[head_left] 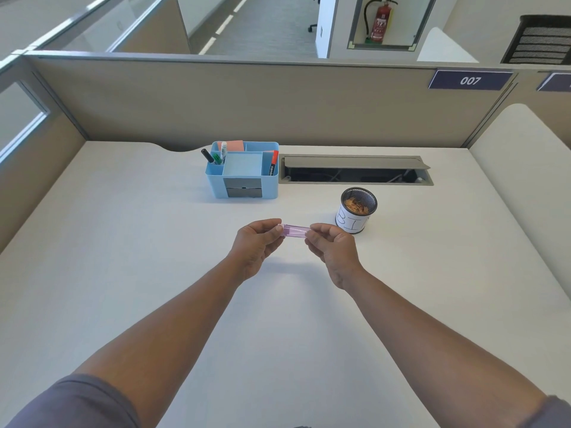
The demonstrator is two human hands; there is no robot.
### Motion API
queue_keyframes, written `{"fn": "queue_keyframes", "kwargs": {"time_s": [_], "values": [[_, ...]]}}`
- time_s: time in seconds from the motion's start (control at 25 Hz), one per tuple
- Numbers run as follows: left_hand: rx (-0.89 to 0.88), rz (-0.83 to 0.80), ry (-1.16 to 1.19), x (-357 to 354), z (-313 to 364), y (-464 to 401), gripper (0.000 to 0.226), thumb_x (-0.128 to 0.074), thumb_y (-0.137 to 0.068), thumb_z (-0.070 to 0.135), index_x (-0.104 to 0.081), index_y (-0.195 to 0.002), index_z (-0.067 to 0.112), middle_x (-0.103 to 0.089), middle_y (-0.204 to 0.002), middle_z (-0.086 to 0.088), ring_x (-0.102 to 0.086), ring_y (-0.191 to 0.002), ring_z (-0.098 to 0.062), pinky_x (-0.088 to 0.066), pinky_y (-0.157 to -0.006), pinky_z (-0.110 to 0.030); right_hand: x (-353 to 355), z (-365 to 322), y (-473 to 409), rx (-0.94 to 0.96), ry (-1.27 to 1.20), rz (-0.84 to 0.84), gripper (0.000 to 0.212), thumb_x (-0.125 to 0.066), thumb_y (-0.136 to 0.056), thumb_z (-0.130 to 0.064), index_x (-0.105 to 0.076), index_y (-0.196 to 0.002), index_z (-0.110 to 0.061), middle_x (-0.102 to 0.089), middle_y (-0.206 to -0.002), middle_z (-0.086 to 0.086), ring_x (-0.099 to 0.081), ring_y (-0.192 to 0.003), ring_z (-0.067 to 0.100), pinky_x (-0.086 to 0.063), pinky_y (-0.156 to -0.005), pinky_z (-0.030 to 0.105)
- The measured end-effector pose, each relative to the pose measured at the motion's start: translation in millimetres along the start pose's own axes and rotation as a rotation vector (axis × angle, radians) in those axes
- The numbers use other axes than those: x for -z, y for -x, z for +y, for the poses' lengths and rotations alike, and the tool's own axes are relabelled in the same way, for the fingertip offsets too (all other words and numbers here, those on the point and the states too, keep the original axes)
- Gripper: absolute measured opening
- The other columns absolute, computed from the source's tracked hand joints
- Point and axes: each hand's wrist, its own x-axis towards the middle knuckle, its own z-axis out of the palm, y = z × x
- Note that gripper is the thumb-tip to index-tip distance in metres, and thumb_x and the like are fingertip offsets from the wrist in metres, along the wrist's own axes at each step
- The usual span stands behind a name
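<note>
So on the white desk (123,257), towards the far left of the middle, there's a blue desk organizer (216,186) with a black marker (207,156) and a green one (217,158) stuck in its left slot, pink sticky notes (235,144) at the back and a red-capped marker (273,163) on its right side.

Nearer in, the left hand (258,242) pinches the left end of a little purple see-through box (296,231), thumb and fingertips curled onto it. The box lies level, held up off the desk in the middle of the scene, with its faint shadow on the surface below. The right hand (332,247) pinches the right end the same way.

Just right of that hand stands a black mesh cup (358,208) with a white paper label, something tan and shredded-looking inside, can't tell what. Beyond it is an open cable hatch (355,169) in the desk, and far right on the partition a blue sign (470,80) reads 007.
</note>
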Motion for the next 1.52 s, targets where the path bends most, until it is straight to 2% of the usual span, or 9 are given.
{"fn": "queue_keyframes", "kwargs": {"time_s": [0.28, 0.4, 0.68, 0.96, 1.08, 1.24, 1.4, 1.48, 1.52], "values": [[-0.001, -0.029, -0.037, 3, 0, -1, 0.024, -0.073, -0.089, -0.004, -0.074, -0.112, 0.001, -0.08, -0.107, -0.013, -0.078, -0.097, -0.023, -0.061, -0.086, -0.028, 2, -1, -2, -0.07, 0.023, 0.007, 0.007, -0.076, -0.088, -0.013, -0.075, -0.093, -0.009, -0.075, -0.079, 0.006, -0.07, -0.068, 0.014, -0.058, -0.068, 0.022], [-0.005, -0.035, -0.062, 3, 1, -1, 0.022, -0.074, -0.087, -0.005, -0.075, -0.109, 0.002, -0.08, -0.107, -0.013, -0.078, -0.097, -0.023, -0.061, -0.083, -0.027, 3, -3, -2, -0.073, 0.03, -0.002, 0.004, -0.075, -0.088, -0.009, -0.075, -0.093, -0.008, -0.075, -0.079, 0.004, -0.07, -0.069, 0.014, -0.058, -0.068, 0.021], [-0.026, -0.026, -0.099, 5, -3, 0, 0.021, -0.077, -0.086, -0.004, -0.075, -0.106, 0.001, -0.08, -0.106, -0.015, -0.076, -0.1, -0.027, -0.061, -0.091, -0.032, 0, -2, -1, -0.086, 0.038, -0.031, 0.007, -0.07, -0.09, -0.001, -0.073, -0.087, -0.007, -0.071, -0.081, 0.007, -0.066, -0.07, 0.016, -0.058, -0.071, 0.021], [-0.067, -0.027, -0.172, 2, -4, 0, 0.019, -0.077, -0.086, -0.002, -0.073, -0.105, -0.001, -0.079, -0.104, -0.015, -0.075, -0.097, -0.025, -0.061, -0.089, -0.029, 2, -2, -4, -0.092, 0.118, -0.056, 0.012, -0.068, -0.092, -0.003, -0.073, -0.082, -0.007, -0.068, -0.081, 0.007, -0.065, -0.072, 0.018, -0.058, -0.073, 0.021], [-0.078, -0.014, -0.169, 4, -6, -1, 0.017, -0.075, -0.089, -0.002, -0.072, -0.106, 0.001, -0.077, -0.107, -0.018, -0.073, -0.097, -0.025, -0.06, -0.089, -0.028, 3, -4, -9, -0.067, 0.248, -0.101, 0.002, -0.073, -0.091, -0.008, -0.073, -0.089, -0.007, -0.071, -0.083, 0.006, -0.066, -0.075, 0.018, -0.058, -0.078, 0.024], [-0.069, 0.021, -0.123, 10, -7, -5, 0.016, -0.071, -0.091, -0.005, -0.071, -0.106, 0.001, -0.076, -0.108, -0.017, -0.073, -0.1, -0.026, -0.06, -0.088, -0.027, 0, -9, -17, 0.044, 0.61, -0.152, 0.009, -0.081, -0.082, -0.017, -0.076, -0.089, -0.018, -0.075, -0.084, -0.001, -0.065, -0.072, 0.011, -0.053, -0.074, 0.024], [-0.073, 0.018, -0.155, 17, -9, -15, 0.016, -0.072, -0.092, 0.001, -0.073, -0.108, 0.005, -0.076, -0.112, -0.015, -0.071, -0.1, -0.024, -0.058, -0.09, -0.027, -8, -7, -26, 0.145, 0.898, -0.181, 0.01, -0.079, -0.079, -0.018, -0.074, -0.087, -0.022, -0.075, -0.086, 0.0, -0.07, -0.083, 0.022, -0.056, -0.077, 0.034], [-0.111, 0.071, -0.396, 21, -11, -20, 0.023, -0.067, -0.098, 0.016, -0.071, -0.12, 0.012, -0.072, -0.123, -0.009, -0.066, -0.106, -0.022, -0.052, -0.094, -0.03, -12, -7, -33, 0.154, 0.944, -0.137, 0.008, -0.076, -0.08, -0.017, -0.073, -0.086, -0.021, -0.075, -0.086, 0.001, -0.07, -0.084, 0.024, -0.057, -0.077, 0.036], [-0.16, 0.105, -0.638, 26, -13, -24, 0.031, -0.06, -0.103, 0.023, -0.066, -0.132, 0.014, -0.067, -0.133, -0.006, -0.062, -0.12, -0.023, -0.047, -0.101, -0.033, -16, -7, -38, 0.156, 0.954, -0.11, 0.008, -0.075, -0.08, -0.017, -0.072, -0.086, -0.022, -0.075, -0.087, 0.002, -0.07, -0.085, 0.024, -0.057, -0.077, 0.036]]}}
